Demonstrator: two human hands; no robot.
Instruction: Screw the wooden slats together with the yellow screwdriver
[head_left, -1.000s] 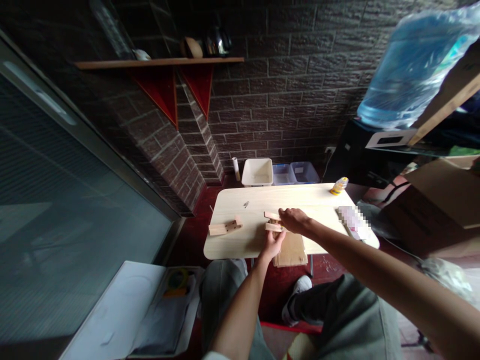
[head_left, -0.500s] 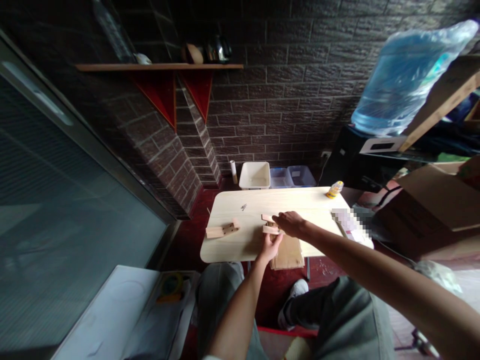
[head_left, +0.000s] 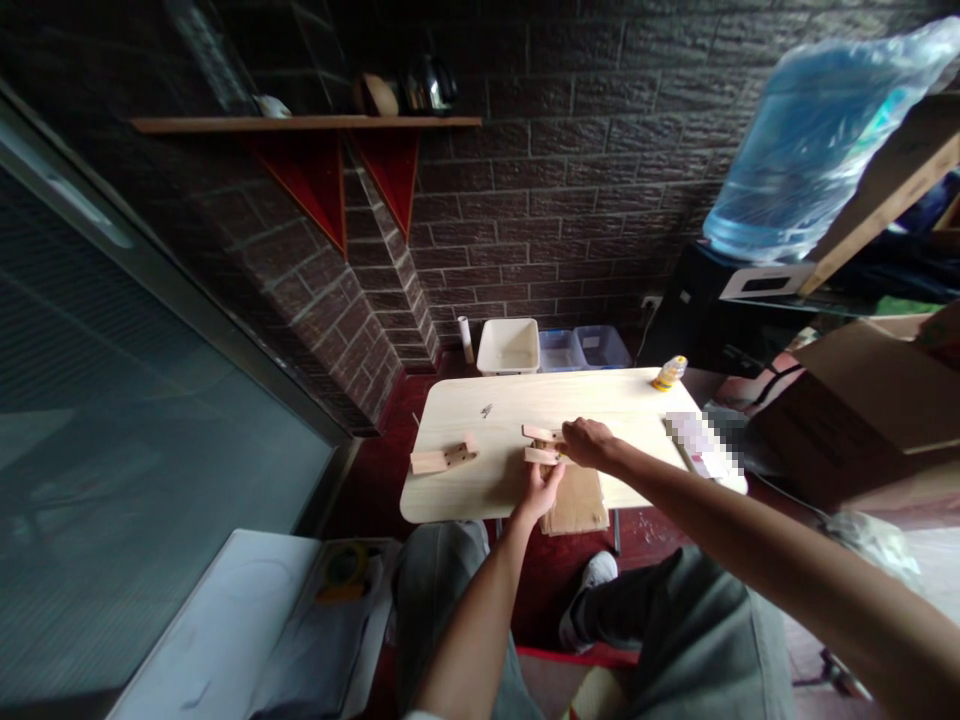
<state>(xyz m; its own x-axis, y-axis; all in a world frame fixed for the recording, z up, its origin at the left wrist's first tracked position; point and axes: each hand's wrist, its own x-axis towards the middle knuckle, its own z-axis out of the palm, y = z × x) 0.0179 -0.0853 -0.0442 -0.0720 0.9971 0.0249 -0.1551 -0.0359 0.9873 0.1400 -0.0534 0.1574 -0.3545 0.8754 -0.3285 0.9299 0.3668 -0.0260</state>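
Note:
My left hand [head_left: 541, 490] is closed around the near side of a small wooden assembly [head_left: 541, 456], made of pale wooden strips set roughly side by side. At its right end, my right hand [head_left: 587, 442] is curled into a fist; whatever its fingers grip is hidden. Under the hands lies a flat brown board [head_left: 576, 505], sticking out past the table's front edge. To the left rests a second wooden piece [head_left: 441, 459] with dark holes or screw heads. Behind that is a little pile of dark screws [head_left: 486, 410], too small to see clearly.
A pale table [head_left: 465, 398] carries everything. At its back right stands a clear bottle with yellow parts [head_left: 669, 374], and a blurred-out flat item [head_left: 694, 442] lies at the right. Behind the table are a white bin [head_left: 508, 345] and blue bins [head_left: 600, 347].
My right hand has shifted a little to the right, uncovering more of the assembly's far strip. My left hand keeps its hold. The whole view has tilted slightly.

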